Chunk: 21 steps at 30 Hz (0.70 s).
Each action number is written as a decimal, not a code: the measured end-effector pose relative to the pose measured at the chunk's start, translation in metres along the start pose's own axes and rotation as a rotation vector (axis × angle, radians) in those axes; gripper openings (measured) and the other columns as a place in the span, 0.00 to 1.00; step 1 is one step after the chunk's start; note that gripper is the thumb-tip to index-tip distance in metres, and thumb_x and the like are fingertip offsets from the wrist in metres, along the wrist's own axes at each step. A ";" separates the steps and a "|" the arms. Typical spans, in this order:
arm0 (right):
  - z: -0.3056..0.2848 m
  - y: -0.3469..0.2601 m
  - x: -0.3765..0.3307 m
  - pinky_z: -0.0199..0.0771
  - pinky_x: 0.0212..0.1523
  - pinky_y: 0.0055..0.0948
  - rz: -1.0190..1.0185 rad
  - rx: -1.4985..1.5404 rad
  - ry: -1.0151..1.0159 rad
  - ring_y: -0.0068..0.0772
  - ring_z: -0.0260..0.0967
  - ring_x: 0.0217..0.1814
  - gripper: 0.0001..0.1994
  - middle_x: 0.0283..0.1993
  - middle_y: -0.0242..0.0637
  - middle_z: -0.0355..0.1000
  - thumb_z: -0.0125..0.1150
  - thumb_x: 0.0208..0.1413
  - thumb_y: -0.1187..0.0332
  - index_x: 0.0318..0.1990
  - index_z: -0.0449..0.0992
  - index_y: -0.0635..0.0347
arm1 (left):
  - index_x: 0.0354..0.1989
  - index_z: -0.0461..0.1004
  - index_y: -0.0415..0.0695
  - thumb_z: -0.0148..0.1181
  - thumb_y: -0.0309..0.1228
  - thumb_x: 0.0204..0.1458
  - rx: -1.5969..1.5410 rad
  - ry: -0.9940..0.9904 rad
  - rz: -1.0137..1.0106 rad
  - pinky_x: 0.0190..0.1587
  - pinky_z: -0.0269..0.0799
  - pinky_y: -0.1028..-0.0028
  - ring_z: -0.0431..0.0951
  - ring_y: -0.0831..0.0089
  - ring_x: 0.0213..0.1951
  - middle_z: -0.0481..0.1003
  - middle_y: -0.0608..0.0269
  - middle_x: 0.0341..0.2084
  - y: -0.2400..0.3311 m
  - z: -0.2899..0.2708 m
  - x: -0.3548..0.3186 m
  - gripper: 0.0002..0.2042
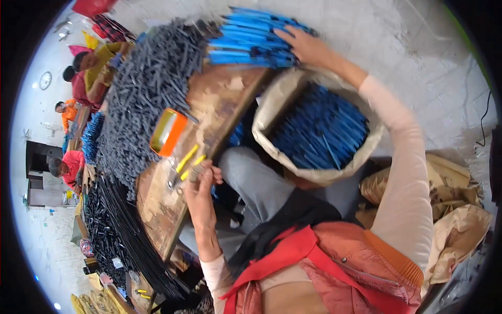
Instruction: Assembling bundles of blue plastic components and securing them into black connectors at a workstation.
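Observation:
My right hand (pixel 305 46) reaches to the far end of the wooden bench, fingers apart on a pile of long blue strips (pixel 253 36). My left hand (pixel 201 186) is at the bench's near edge with its fingers curled together. Something small and greyish shows at its fingertips; I cannot make out what it is. Just beyond the fingers lie pliers with yellow handles (pixel 187 158). Between my arms stands an open pale sack (pixel 267 144), its top rolled outward, filled with more blue strips (pixel 324 133).
A large heap of dark grey strips (pixel 149 89) covers the bench's (pixel 222 94) far side, beside an orange-rimmed box (pixel 172 131). Long black strips (pixel 123 209) lie at the left. Crumpled brown paper sacks (pixel 449 209) are on the right. Several people (pixel 73 165) sit at benches further left.

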State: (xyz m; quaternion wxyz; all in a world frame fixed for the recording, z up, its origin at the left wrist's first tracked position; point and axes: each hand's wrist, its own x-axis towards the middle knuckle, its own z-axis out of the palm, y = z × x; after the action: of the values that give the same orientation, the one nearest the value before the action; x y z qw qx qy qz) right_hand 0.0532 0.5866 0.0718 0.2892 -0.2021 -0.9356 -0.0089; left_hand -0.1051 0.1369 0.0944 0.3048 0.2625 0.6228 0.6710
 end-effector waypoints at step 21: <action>0.074 -0.054 -0.188 0.79 0.47 0.49 0.304 0.016 -0.984 0.57 0.78 0.45 0.13 0.40 0.58 0.79 0.59 0.54 0.66 0.39 0.81 0.68 | 0.50 0.78 0.43 0.66 0.24 0.48 0.972 -0.450 0.716 0.65 0.61 0.51 0.72 0.58 0.56 0.75 0.59 0.47 -0.072 0.092 -0.029 0.18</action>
State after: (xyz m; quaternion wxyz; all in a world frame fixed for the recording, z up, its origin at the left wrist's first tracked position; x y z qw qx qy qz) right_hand 0.1338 0.4766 -0.0867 -0.1857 -0.3140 -0.9210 0.1365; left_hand -0.0120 0.1808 0.0316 0.0314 0.6966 0.6506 0.3009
